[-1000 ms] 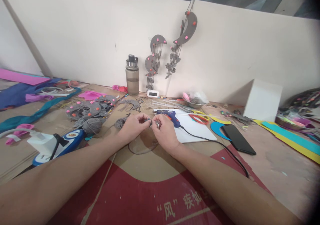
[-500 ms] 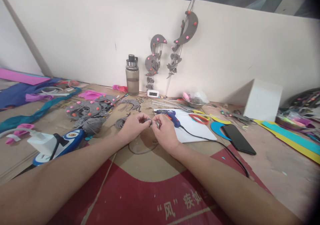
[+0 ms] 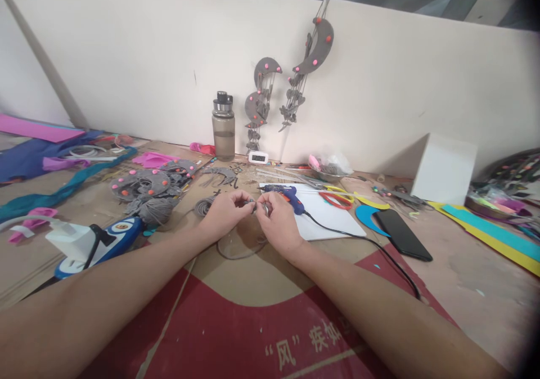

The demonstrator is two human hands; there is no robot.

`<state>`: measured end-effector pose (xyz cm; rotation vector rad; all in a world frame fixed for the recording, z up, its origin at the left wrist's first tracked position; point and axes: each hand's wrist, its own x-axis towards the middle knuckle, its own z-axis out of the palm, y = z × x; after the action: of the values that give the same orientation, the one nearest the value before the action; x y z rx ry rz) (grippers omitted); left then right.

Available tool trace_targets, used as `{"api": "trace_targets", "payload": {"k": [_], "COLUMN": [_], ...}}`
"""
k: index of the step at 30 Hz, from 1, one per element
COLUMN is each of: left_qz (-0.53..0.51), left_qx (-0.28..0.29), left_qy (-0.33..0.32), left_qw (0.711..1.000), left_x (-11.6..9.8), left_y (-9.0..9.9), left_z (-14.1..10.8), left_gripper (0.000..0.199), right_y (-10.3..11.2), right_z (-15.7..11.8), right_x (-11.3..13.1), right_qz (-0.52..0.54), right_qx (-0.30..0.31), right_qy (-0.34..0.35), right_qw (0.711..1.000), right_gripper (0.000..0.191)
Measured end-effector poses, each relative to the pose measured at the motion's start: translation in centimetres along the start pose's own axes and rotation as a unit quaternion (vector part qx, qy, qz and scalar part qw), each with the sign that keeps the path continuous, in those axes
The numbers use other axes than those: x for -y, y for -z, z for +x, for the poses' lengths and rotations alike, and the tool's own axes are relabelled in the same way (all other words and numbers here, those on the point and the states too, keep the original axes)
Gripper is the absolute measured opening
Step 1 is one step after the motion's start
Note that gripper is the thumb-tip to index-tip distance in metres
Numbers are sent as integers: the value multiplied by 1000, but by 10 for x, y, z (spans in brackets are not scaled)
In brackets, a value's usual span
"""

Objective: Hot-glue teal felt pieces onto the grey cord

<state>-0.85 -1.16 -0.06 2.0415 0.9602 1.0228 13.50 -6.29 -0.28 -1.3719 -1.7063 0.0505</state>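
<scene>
My left hand [image 3: 228, 213] and my right hand [image 3: 278, 219] meet fingertip to fingertip over the brown cardboard. Both are closed in a pinch on a small grey piece [image 3: 254, 206], mostly hidden by the fingers. A loop of grey cord [image 3: 238, 257] hangs below them onto the cardboard. Left of my left hand lies a coil of grey cord [image 3: 203, 206]. Just behind my right hand, a blue glue gun [image 3: 293, 198] rests on a white board [image 3: 329, 221].
A bottle [image 3: 223, 131] and a small clock [image 3: 258, 157] stand by the wall. At right lie scissors [image 3: 337, 200], a blue crescent [image 3: 369, 219] and a phone [image 3: 403, 235]. A power strip [image 3: 109, 244] is at left, before grey crescents [image 3: 145, 185]. Decorations [image 3: 323, 47] hang behind.
The hanging decoration on the right has swung very slightly to the left. Both hands stay in the same place, still pinching.
</scene>
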Motion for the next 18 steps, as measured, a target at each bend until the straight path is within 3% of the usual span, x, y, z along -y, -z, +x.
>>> {"api": "trace_targets", "payload": {"k": [18], "left_qz": [-1], "left_qx": [-1], "left_qy": [-1], "left_qw": [1000], "left_x": [-1], "left_y": [0], "left_z": [-1], "left_gripper": [15], "right_y": [-1], "right_z": [0], "right_x": [0], "right_qz": [0], "right_qx": [0], "right_qy": [1], "right_qw": [1000], "right_gripper": [5]}}
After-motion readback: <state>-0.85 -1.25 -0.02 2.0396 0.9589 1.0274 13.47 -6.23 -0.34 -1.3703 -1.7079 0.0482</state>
